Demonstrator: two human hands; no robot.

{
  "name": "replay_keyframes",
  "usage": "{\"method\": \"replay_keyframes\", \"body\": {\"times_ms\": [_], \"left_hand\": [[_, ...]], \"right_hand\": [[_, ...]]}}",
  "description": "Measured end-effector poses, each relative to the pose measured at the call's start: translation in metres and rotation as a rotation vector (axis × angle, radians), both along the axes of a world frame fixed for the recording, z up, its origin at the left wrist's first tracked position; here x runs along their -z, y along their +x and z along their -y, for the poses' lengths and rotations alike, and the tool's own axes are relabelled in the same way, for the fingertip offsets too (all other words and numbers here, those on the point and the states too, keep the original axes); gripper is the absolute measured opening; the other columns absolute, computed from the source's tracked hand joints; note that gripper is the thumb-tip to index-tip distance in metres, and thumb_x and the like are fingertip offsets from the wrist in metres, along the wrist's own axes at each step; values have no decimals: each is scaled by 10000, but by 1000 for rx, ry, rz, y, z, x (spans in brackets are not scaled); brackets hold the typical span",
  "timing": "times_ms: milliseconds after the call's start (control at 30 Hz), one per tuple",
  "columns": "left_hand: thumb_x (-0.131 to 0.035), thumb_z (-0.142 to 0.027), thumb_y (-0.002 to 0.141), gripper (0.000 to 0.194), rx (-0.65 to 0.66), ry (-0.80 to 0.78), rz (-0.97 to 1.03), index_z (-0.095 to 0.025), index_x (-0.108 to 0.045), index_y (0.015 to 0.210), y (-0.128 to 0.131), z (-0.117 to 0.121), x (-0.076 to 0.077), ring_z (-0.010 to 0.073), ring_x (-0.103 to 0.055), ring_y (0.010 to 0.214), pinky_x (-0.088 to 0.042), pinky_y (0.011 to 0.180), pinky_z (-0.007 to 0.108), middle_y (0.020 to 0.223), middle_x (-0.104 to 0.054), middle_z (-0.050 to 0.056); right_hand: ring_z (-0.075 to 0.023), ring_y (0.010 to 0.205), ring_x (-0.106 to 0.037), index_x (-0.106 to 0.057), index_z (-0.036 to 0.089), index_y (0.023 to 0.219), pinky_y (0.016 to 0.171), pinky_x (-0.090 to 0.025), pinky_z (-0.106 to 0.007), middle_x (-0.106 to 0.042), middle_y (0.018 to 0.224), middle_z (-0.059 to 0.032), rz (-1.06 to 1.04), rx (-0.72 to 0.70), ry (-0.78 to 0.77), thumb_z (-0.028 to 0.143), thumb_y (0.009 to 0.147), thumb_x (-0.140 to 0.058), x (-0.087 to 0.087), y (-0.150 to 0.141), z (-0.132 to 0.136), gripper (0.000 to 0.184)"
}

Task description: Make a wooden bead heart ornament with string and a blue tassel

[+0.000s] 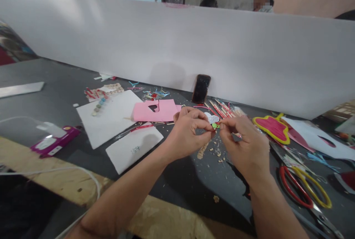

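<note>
My left hand [188,130] and my right hand [241,143] meet above the dark table [55,102], fingers pinched together on a small craft piece [215,121], white with a green bit. Both hands are closed around it; its shape is mostly hidden by my fingers. Crumbs and small scraps [215,152] lie on the table just below the hands. A bundle of thin red and tan sticks [222,109] lies right behind my fingertips.
A pink cut paper [155,111] and white sheets [111,117] lie at left. A phone [201,88] leans on the white partition [177,43]. Scissors [305,187] with red and yellow handles and a pink-and-yellow shape [273,128] lie at right. A person sits beyond the partition.
</note>
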State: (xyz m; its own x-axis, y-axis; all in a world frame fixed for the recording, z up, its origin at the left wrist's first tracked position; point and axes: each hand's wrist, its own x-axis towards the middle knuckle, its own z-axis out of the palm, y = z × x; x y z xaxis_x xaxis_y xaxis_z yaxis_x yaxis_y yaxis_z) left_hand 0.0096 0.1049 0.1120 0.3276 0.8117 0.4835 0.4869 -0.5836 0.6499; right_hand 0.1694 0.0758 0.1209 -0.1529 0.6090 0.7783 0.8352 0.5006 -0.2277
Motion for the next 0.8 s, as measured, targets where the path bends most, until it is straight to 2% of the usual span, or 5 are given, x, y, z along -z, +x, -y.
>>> {"method": "replay_keyframes", "body": {"times_ms": [267, 500, 800], "left_hand": [[-677, -303, 761, 65, 77, -67, 33, -293, -707, 817, -4, -4, 2, 233, -498, 1034, -326, 932, 419, 930, -694, -19], [-674, -298, 749, 36, -10, -15, -11, -277, -700, 761, -2, -4, 3, 227, -499, 1023, -298, 940, 425, 908, -703, -28], [-668, -252, 733, 39, -14, 23, -24, -267, -703, 740, -1, -4, 3, 232, -501, 1008, -304, 920, 438, 901, -702, -26]], "right_hand": [[-123, 574, -553, -614, 210, 760, 540, -408, -248, -624, 653, 24, -16, 0, -88, 177, 785, -575, -1, -2, 1, 56], [-124, 555, -538, -633, 215, 746, 534, -403, -252, -634, 638, 24, -23, 8, -122, 186, 779, -580, -2, -4, 2, 69], [-114, 525, -524, -636, 203, 729, 519, -409, -243, -625, 609, 28, -73, -35, -175, 179, 779, -577, -4, -5, 3, 80]]}}
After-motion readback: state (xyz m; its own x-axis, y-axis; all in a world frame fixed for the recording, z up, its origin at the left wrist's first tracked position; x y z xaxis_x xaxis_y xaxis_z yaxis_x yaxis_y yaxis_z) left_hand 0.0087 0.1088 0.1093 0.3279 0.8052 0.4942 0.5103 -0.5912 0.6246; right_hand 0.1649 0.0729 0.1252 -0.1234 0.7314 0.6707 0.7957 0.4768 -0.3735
